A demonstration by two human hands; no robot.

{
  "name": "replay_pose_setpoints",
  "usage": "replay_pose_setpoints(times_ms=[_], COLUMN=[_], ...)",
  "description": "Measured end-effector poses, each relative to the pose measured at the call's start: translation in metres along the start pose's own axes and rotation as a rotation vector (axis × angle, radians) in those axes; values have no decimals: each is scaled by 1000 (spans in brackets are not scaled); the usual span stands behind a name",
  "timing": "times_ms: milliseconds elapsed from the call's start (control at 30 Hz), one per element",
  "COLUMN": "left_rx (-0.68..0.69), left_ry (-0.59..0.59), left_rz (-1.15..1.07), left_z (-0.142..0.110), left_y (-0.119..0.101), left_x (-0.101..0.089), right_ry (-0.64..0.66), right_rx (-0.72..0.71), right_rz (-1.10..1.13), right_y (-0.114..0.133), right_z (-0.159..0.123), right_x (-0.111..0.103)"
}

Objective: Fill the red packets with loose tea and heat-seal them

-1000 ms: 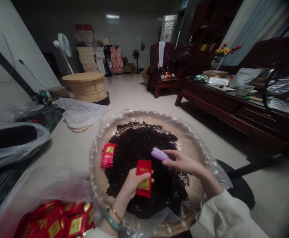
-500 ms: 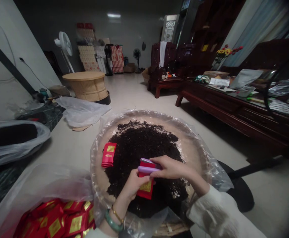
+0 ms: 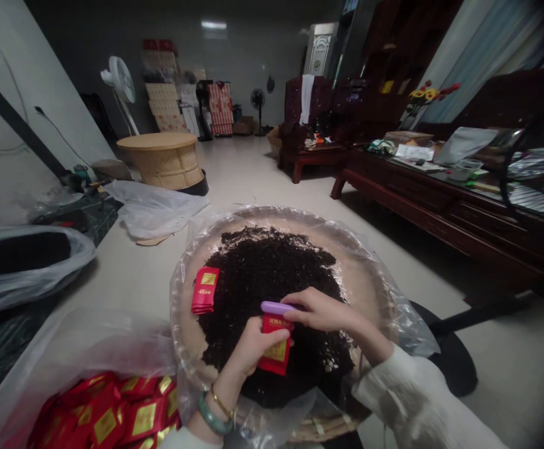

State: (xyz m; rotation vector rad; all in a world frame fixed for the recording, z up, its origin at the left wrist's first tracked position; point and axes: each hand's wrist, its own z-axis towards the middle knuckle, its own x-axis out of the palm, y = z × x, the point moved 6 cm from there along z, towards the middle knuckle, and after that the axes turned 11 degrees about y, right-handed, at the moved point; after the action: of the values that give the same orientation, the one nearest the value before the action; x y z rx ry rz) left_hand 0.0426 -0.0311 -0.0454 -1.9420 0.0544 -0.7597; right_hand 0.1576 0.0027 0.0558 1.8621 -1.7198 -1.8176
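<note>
My left hand [image 3: 253, 346] is closed on a red and gold sachet [image 3: 276, 363], holding it upright above dark loose tea leaves [image 3: 272, 268]. My right hand [image 3: 316, 310] grips a purple handheld bag sealer [image 3: 275, 308], whose jaws are pressed together across the sachet's top edge. The tea lies in a wide, round woven tray [image 3: 372, 268] lined with clear plastic. A small stack of flat red sachets [image 3: 205, 290] rests on the tray's left side, beside the leaves.
At lower left, a clear plastic bag [image 3: 126, 337] holds several red sachets. Another bag with dark contents [image 3: 19, 252] sits further left. A round wooden stand [image 3: 159, 162], a fan [image 3: 122, 81] and a long dark wood table [image 3: 421, 212] stand beyond the tray.
The purple sealer's jaws were apart around the sachet's top and have come together. My right hand has risen slightly; my left hand keeps its hold.
</note>
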Motion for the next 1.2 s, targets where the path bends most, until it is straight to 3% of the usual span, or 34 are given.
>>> replay_pose_setpoints(times_ms=[233,467,1200], left_rx=[181,165,148], left_ry=[-77,-109,-111], left_rz=[-166,-219,-211], left_z=[-2,1,-1], left_y=[-24,-26,-26], left_x=[-1,-2,-4], right_ry=[-2,43,6], right_rx=[19,1,-1], right_rz=[102,263,224], right_y=[-11,-21,-16], right_z=[3,9,10], right_x=[3,14,11])
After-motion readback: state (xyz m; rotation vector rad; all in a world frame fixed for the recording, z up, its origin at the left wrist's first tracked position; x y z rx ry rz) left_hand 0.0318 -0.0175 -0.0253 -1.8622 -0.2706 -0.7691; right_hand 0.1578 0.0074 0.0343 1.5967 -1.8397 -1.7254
